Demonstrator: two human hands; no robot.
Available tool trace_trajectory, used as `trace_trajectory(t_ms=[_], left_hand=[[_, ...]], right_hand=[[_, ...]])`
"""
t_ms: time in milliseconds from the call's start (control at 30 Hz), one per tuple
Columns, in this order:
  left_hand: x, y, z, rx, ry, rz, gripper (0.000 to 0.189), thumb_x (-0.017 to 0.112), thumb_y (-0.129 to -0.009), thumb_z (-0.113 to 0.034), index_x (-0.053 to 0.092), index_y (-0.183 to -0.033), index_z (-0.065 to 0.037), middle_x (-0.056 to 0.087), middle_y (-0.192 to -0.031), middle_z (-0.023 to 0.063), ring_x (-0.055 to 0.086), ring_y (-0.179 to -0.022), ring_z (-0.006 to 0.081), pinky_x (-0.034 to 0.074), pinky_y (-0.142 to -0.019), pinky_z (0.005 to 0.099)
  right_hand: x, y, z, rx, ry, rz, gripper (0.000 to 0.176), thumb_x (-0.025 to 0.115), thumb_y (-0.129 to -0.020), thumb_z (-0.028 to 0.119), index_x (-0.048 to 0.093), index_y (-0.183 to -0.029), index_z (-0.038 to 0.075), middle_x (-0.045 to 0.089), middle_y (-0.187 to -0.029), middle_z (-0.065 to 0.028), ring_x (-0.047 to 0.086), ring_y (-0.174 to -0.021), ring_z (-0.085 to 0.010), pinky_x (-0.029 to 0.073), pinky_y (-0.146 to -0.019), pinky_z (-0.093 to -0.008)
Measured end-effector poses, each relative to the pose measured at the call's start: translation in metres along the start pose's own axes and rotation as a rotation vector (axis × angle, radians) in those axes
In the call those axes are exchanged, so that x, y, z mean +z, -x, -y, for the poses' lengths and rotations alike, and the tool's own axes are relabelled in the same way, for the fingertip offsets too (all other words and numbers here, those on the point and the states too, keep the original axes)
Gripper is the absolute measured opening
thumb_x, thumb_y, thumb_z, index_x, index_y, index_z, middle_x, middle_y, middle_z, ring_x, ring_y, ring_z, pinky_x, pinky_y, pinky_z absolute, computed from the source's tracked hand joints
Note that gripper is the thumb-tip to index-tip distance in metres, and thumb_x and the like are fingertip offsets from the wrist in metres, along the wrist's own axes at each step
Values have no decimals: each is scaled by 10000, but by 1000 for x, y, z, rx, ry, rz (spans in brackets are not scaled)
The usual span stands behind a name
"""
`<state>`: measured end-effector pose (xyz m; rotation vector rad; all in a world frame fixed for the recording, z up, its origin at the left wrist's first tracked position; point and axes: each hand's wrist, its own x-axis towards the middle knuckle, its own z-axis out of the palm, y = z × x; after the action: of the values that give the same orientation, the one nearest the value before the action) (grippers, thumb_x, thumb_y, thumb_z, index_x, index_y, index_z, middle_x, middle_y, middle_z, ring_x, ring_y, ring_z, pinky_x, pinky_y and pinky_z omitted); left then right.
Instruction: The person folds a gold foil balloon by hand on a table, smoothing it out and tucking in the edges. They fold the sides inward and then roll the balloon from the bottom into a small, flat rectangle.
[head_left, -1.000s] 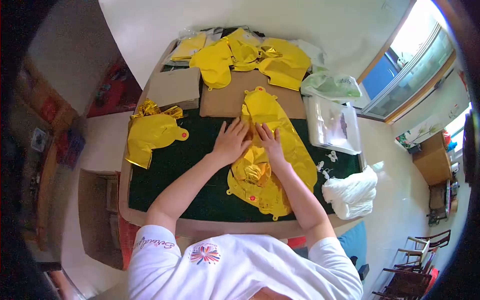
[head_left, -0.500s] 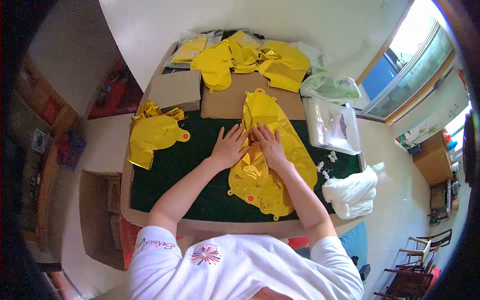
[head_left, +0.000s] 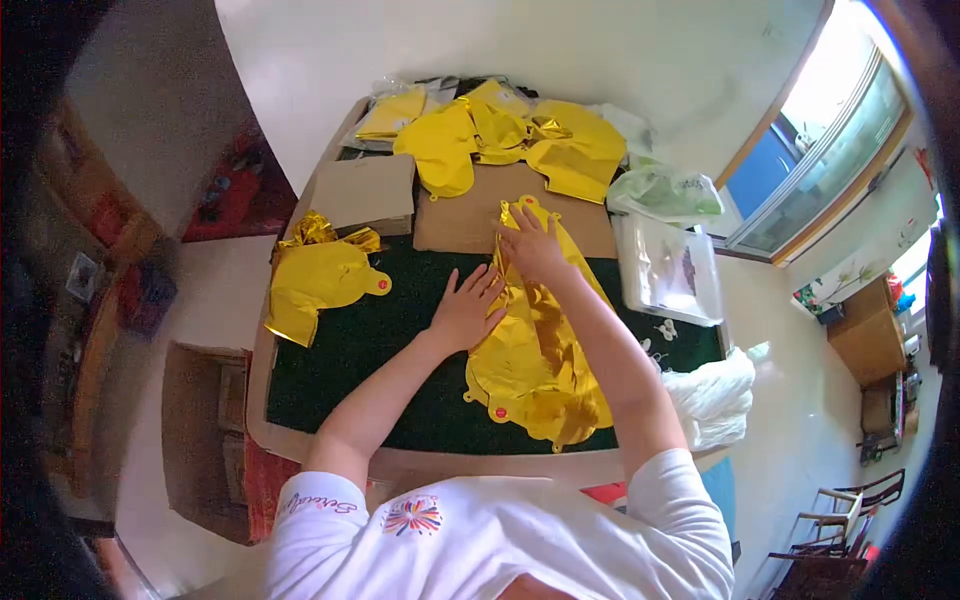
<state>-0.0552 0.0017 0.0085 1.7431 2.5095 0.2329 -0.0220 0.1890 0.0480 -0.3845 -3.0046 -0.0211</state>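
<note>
The gold foil balloon [head_left: 540, 360] lies flat on the green mat [head_left: 350, 370] of the counter [head_left: 420, 463], its long axis running straight away from the person; its near end is close to the front edge and its far end overlaps a cardboard sheet [head_left: 460, 215]. The right hand [head_left: 535, 248] rests on that far end, grip open and fingers spread; the left hand [head_left: 468, 308] lies palm-down, grip open too, at the balloon's left edge about midway. Bare mat lies to the left, up to a second gold balloon [head_left: 320, 285]; a clear plastic box [head_left: 670, 270] crowds the right.
</note>
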Motion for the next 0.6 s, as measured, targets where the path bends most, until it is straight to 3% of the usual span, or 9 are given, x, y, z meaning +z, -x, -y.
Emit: trace_trajectory(t_ms=[133, 200, 233, 333, 367, 400, 467, 500, 600], left_hand=[[8, -1, 5, 20, 13, -47, 580, 357, -987, -445, 322, -1465, -118, 246, -1555, 70, 178, -1448, 230, 95, -1169, 521], [7, 0, 5, 21, 34, -31, 581, 359, -987, -444, 320, -1465, -117, 244, -1555, 69, 174, -1449, 229, 97, -1169, 522], [4, -1, 5, 20, 41, -33, 581, 360, -986, -443, 319, -1466, -117, 241, -1556, 68, 169, -1450, 227, 98, -1168, 524], [-4, 0, 2, 7, 21, 24, 576, 352, -990, -437, 318, -1465, -114, 238, -1556, 67, 162, -1452, 225, 95, -1169, 522], [-3, -1, 2, 3, 20, 17, 576, 352, -990, -437, 318, -1465, -114, 238, -1556, 67, 162, -1452, 225, 95, -1169, 522], [-1, -1, 1, 4, 19, 2, 573, 346, -992, -433, 316, -1467, -115, 237, -1557, 65, 162, -1452, 224, 93, -1169, 521], [2, -1, 3, 3, 12, -9, 570, 339, -994, -429, 313, -1469, -116, 236, -1558, 64, 161, -1452, 223, 91, -1169, 520], [1, 0, 2, 5, 0, -8, 569, 334, -995, -427, 309, -1472, -117, 232, -1559, 64, 159, -1453, 223, 89, -1169, 519], [-7, 2, 0, 6, 9, 10, 569, 329, -997, -426, 303, -1476, -120, 224, -1562, 67, 158, -1454, 225, 87, -1170, 520]], right_hand=[[-29, -15, -25, -123, 197, 22, 410, 476, -954, 325, 493, -1357, 255, 403, -1452, -84, 371, -1348, -294, 293, -1069, -579], [-69, -17, -26, -65, 184, 212, 398, 510, -934, 310, 517, -1325, 235, 474, -1385, -86, 477, -1254, -301, 363, -1016, -546], [-54, -18, -34, -138, 177, -46, 398, 531, -917, 276, 525, -1306, 194, 509, -1349, -89, 534, -1188, -299, 393, -978, -522], [-19, -26, -31, -147, 213, -1, 403, 523, -919, 260, 512, -1315, 188, 511, -1351, -83, 506, -1229, -268, 375, -998, -525], [6, -22, -34, -108, 119, -178, 399, 506, -926, 245, 502, -1319, 172, 497, -1357, -97, 480, -1257, -263, 364, -1012, -536], [7, -20, -32, -114, 120, -180, 399, 506, -926, 245, 502, -1319, 172, 497, -1357, -97, 480, -1257, -263, 364, -1012, -536], [10, -21, -27, 38, 63, 80, 408, 498, -927, 238, 492, -1330, 171, 475, -1372, -121, 462, -1274, -266, 365, -1012, -542], [19, -22, -28, 37, 60, 80, 408, 498, -927, 238, 492, -1330, 171, 475, -1372, -121, 462, -1274, -266, 365, -1012, -542], [52, -25, -40, 36, -4, -142, 385, 485, -938, 240, 508, -1318, 180, 454, -1389, -121, 452, -1280, -277, 358, -1021, -543]])
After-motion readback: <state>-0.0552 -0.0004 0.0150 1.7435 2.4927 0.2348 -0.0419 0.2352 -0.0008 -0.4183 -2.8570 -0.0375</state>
